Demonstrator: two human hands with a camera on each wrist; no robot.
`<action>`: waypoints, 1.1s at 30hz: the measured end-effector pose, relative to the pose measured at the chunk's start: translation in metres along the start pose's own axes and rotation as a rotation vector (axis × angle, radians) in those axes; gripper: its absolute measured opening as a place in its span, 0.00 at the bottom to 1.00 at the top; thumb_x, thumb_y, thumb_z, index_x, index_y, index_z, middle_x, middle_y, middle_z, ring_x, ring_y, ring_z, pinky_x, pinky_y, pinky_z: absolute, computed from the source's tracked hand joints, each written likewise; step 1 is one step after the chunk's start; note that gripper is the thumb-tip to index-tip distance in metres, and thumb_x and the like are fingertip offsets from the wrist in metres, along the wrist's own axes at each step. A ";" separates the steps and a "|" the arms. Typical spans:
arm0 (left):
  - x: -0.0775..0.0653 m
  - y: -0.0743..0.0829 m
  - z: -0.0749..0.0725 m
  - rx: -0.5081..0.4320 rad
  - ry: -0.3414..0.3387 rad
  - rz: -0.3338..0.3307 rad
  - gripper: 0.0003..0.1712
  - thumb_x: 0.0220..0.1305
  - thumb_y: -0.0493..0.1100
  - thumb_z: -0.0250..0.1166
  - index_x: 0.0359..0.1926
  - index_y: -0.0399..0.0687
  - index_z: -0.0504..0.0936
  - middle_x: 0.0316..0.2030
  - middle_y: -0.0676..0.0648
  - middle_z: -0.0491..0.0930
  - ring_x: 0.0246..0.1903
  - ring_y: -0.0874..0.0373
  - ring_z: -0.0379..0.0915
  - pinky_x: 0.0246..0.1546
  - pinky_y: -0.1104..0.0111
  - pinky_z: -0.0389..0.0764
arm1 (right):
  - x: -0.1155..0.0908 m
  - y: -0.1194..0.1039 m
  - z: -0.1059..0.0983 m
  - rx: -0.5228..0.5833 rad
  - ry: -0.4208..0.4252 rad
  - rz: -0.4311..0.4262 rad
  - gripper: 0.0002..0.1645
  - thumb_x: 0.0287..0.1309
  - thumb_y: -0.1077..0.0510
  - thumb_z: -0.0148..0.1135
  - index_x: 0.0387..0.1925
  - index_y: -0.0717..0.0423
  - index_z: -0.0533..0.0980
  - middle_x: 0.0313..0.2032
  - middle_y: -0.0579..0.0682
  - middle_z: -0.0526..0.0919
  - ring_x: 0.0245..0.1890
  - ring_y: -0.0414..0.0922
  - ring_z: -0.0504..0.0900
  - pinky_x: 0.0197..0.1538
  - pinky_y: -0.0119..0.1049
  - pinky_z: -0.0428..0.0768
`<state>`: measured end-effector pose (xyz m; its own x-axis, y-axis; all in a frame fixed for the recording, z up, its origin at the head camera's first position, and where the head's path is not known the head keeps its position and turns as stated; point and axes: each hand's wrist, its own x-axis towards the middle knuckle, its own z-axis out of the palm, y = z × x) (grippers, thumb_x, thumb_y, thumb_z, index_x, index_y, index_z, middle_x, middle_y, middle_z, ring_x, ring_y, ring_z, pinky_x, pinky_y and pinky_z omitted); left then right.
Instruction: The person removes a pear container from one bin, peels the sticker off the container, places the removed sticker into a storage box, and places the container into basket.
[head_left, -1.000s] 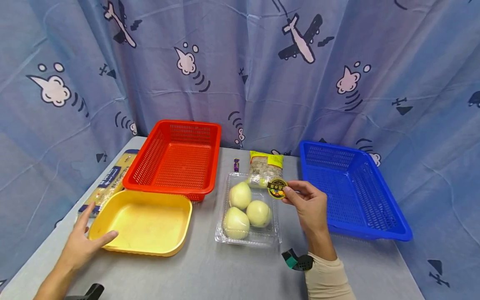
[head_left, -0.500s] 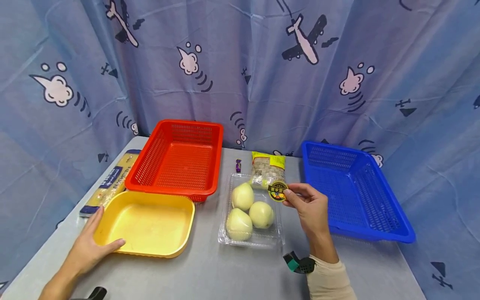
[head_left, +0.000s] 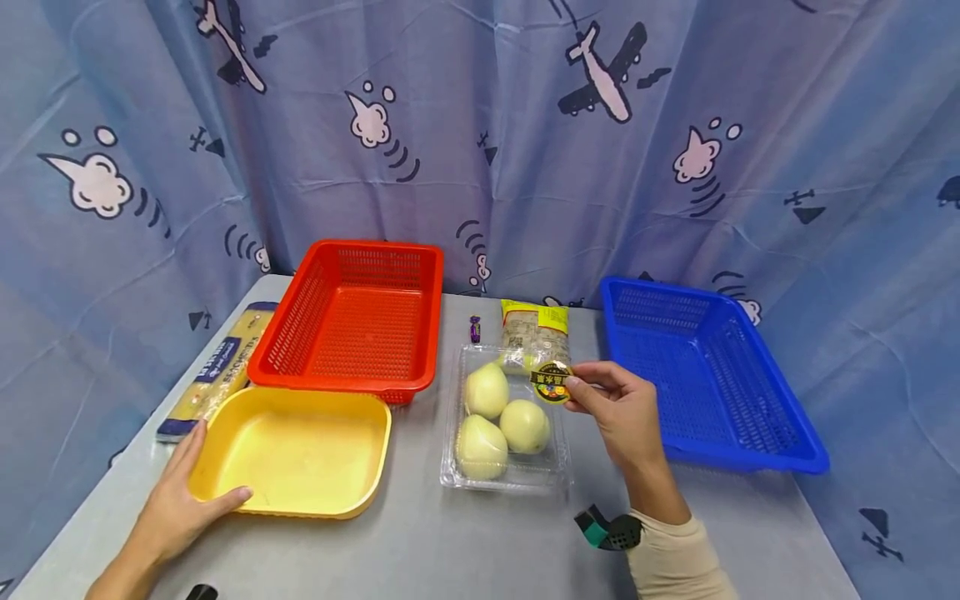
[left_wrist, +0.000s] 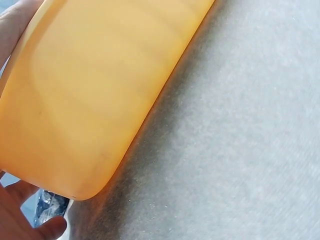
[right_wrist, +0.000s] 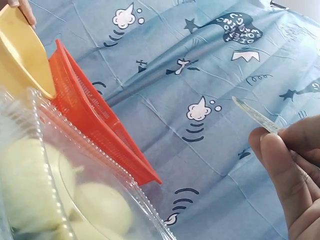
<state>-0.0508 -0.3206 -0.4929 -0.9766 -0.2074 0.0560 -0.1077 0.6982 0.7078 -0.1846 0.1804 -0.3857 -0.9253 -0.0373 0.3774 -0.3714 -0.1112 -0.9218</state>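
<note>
In the head view my right hand (head_left: 615,408) pinches a round black-and-yellow fruit sticker (head_left: 552,382) between thumb and fingers. Seen edge-on in the right wrist view, the sticker (right_wrist: 255,116) is thin and stands off from the container. Under it in the head view lies a clear plastic clamshell (head_left: 551,475) holding three pale pears (head_left: 482,447). My left hand (head_left: 176,504) rests at the near left corner of a yellow basin (head_left: 300,450), fingers spread along its left side and thumb over the front rim. The basin (left_wrist: 95,90) fills much of the left wrist view.
A red basket (head_left: 367,333) stands behind the basin, with a long noodle package (head_left: 217,371) along its left. A yellow-topped bag (head_left: 536,325) and a small purple candy (head_left: 475,328) lie behind the clamshell. A blue basket (head_left: 705,383) is at right; a curtain hangs behind.
My left hand has come in from the left, its fingers now against the basin and its thumb at the rim. The right hand keeps the sticker in nearly the same place.
</note>
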 end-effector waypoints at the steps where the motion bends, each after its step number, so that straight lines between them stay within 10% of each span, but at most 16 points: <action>1: 0.000 0.000 0.000 0.000 0.002 0.000 0.67 0.51 0.54 0.74 0.76 0.47 0.34 0.72 0.30 0.36 0.67 0.25 0.34 0.55 0.28 0.42 | 0.000 -0.001 0.001 -0.012 -0.003 0.006 0.12 0.52 0.77 0.65 0.39 0.83 0.74 0.32 0.56 0.85 0.27 0.44 0.85 0.30 0.37 0.83; 33: -0.001 -0.003 0.000 -0.010 0.002 0.032 0.68 0.51 0.53 0.74 0.76 0.46 0.33 0.72 0.28 0.36 0.65 0.24 0.37 0.55 0.29 0.45 | -0.003 -0.038 0.062 -0.029 -0.022 0.103 0.14 0.52 0.77 0.65 0.43 0.79 0.77 0.33 0.58 0.83 0.27 0.45 0.84 0.32 0.40 0.83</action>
<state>-0.0498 -0.3224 -0.4950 -0.9793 -0.1860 0.0802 -0.0741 0.6975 0.7128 -0.1630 0.1228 -0.3464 -0.9570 -0.0692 0.2816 -0.2763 -0.0768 -0.9580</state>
